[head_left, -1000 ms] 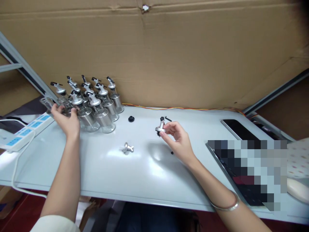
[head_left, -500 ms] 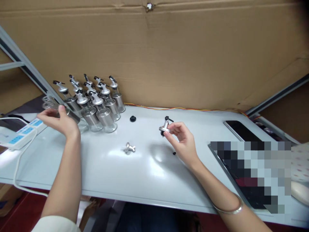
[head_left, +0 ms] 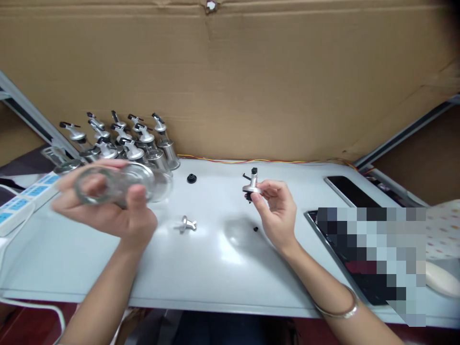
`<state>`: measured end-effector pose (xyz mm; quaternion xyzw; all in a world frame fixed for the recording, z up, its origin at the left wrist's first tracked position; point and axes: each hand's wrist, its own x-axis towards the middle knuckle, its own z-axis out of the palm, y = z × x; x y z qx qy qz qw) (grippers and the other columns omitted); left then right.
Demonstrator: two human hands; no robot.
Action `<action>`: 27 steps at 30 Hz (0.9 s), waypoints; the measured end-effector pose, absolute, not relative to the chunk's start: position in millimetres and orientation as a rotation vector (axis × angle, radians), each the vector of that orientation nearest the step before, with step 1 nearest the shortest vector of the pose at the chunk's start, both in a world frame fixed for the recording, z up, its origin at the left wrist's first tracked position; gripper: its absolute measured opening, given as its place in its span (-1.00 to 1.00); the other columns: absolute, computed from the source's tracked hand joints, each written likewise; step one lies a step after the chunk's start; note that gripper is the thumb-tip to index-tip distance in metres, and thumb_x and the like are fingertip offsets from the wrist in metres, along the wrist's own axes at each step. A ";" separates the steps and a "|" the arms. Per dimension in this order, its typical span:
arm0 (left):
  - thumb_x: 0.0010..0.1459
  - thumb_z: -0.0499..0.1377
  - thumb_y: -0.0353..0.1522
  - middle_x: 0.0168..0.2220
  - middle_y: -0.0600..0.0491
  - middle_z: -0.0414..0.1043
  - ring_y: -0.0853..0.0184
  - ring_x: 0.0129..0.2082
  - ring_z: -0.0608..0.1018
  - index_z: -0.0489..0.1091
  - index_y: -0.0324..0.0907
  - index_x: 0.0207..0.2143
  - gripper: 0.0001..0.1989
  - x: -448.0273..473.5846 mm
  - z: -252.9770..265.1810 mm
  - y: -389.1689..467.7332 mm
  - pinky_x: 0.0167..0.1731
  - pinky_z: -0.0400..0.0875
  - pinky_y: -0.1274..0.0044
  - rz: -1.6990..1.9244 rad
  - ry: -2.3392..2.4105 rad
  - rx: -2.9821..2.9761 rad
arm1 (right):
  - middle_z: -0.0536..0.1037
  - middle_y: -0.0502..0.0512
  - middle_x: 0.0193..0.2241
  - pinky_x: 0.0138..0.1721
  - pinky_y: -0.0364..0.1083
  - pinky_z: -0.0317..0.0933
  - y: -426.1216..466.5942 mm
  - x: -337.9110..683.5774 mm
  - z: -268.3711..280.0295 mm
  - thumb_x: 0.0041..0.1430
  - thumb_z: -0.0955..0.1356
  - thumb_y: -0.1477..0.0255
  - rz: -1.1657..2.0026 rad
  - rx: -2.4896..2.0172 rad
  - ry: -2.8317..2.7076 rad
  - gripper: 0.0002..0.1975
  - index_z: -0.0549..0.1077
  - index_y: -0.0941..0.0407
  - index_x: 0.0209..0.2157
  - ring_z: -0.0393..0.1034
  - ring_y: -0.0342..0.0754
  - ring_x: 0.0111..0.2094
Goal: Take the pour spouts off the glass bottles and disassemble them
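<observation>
My left hand [head_left: 118, 218] is wrapped round a clear glass bottle [head_left: 158, 186], tipped so its open mouth faces me; motion blurs it. Between the thumb and fingers of my right hand [head_left: 278, 218] is a silver pourer spout [head_left: 253, 179], upright, with a black lever and a black stopper underneath. On the table between the hands lie a silver spout piece [head_left: 189, 224] on its side and a black rubber stopper [head_left: 191, 178]. A tiny black part [head_left: 256, 229] rests just below my right hand.
Several bottles with pourer spouts [head_left: 165, 148] crowd the table's back left, beside an uncapped bottle [head_left: 57, 158]. A white power strip [head_left: 21, 206] lies at left. At right are a phone [head_left: 354, 191], a partly blurred tablet [head_left: 345, 254] and a white mouse [head_left: 442, 279]. Cardboard [head_left: 269, 86] stands behind.
My left hand has come away from the bottle group, moving right and nearer with a glass bottle. The spout in my right hand has turned, its lever now pointing left.
</observation>
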<state>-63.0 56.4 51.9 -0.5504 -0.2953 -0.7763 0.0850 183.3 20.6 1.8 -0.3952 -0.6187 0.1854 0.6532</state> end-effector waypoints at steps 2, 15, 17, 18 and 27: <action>0.09 0.21 -0.18 -0.25 0.10 0.13 0.34 -0.27 0.43 0.06 -0.10 -0.22 -0.62 -40.2 42.3 42.0 -0.24 0.40 0.33 -2.255 -0.638 -1.974 | 0.45 -0.05 -0.38 -0.31 -0.10 0.32 19.8 184.1 1.1 0.15 0.35 0.46 0.412 -0.891 -1.419 -0.86 0.36 0.03 -0.22 0.41 -0.15 -0.38; 0.17 0.17 -0.32 -0.21 -0.01 0.27 0.29 -0.19 0.40 0.20 -0.13 -0.13 -0.75 14.1 -2.5 3.8 -0.22 0.36 0.41 -2.260 -0.840 -2.741 | 0.46 0.11 -0.14 -0.22 0.05 0.32 14.3 184.6 -2.0 0.27 0.22 0.43 0.297 -0.811 -1.504 -0.68 0.33 -0.06 0.05 0.41 0.01 -0.16; 0.17 0.16 -0.32 -0.21 -0.01 0.27 0.29 -0.17 0.41 0.20 -0.13 -0.14 -0.77 15.2 -4.8 5.0 -0.20 0.35 0.41 -2.274 -0.891 -2.741 | 0.41 0.17 -0.06 -0.22 0.08 0.32 14.7 185.1 -3.0 0.23 0.26 0.34 0.275 -0.758 -1.536 -0.57 0.23 -0.05 0.14 0.37 0.06 -0.11; 0.18 0.16 -0.32 -0.20 -0.02 0.28 0.29 -0.17 0.41 0.20 -0.13 -0.14 -0.77 15.9 -6.3 5.6 -0.20 0.35 0.41 -2.276 -0.910 -2.745 | 0.38 0.20 -0.02 -0.21 0.10 0.33 15.1 185.4 -3.4 0.20 0.29 0.29 0.262 -0.727 -1.560 -0.49 0.17 -0.04 0.18 0.35 0.09 -0.08; -0.10 0.34 -0.32 0.00 -0.09 0.27 0.22 -0.12 0.48 -0.10 -0.03 0.15 -0.15 25.1 -31.0 1.2 -0.16 0.40 0.37 -2.004 -0.951 -3.102 | 0.24 0.28 0.12 -0.15 0.21 0.35 12.5 179.1 3.4 -0.02 0.44 0.20 0.137 -0.475 -1.733 -0.13 -0.01 -0.06 0.26 0.36 0.18 -0.05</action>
